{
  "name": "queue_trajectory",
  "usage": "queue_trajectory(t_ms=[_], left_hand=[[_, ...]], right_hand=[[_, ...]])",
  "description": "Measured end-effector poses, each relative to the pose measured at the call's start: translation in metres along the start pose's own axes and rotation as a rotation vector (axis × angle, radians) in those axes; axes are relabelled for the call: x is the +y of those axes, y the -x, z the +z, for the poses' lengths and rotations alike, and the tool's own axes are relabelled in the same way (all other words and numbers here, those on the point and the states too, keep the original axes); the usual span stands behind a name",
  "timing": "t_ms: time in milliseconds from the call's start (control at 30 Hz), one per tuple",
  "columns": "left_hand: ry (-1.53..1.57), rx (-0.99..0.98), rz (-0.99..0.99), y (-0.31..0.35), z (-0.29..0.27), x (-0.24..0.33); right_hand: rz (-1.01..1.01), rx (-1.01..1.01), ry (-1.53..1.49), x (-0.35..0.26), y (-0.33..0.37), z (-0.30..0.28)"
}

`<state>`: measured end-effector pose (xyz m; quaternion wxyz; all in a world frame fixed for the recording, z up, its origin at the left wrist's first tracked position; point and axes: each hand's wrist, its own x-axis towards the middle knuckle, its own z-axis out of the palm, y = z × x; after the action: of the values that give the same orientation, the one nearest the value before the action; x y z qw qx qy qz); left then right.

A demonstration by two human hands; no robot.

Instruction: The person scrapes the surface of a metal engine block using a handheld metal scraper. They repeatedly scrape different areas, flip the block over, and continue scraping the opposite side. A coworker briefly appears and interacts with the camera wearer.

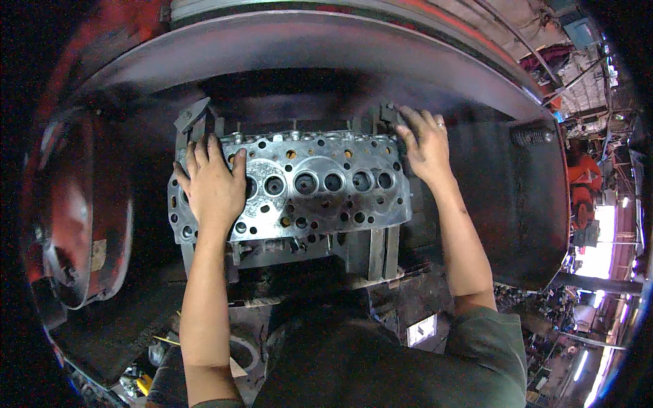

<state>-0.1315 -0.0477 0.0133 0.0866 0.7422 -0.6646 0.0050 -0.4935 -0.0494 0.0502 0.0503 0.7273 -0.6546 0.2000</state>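
A grey metal engine cylinder head [306, 211] lies in front of me with its flat face up, showing a row of round valve openings and many smaller holes. My left hand [212, 180] rests on its left end, fingers spread and pointing away from me. It covers part of the valve row. Beyond the far right corner, my right hand [427, 143] is raised with its fingers apart and slightly bent. Its fingertips are beside a dark metal clamp bracket [388, 114]; whether they touch it I cannot tell. Another bracket [193, 115] stands behind the left end.
Upright metal supports [377, 255] hold the head inside a large dark tub-like housing [272, 41]. A red rounded door or cover [75, 211] stands at the left. A coiled spring [532, 138] sits on the right wall. Workshop clutter lies beyond, at the far right.
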Motion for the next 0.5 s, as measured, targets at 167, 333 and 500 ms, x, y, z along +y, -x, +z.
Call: queue_trajectory(t_ms=[167, 333, 500], left_hand=[[-0.02, -0.003, 0.006, 0.002, -0.001, 0.0], [0.012, 0.007, 0.009, 0.001, 0.002, -0.002], [-0.008, 0.042, 0.03, 0.001, 0.004, -0.003]], right_hand=[[-0.161, 0.142, -0.159, -0.039, -0.008, 0.008], [-0.117, 0.019, -0.03, -0.052, -0.008, 0.03], [-0.059, 0.201, -0.24, -0.045, -0.005, 0.034]])
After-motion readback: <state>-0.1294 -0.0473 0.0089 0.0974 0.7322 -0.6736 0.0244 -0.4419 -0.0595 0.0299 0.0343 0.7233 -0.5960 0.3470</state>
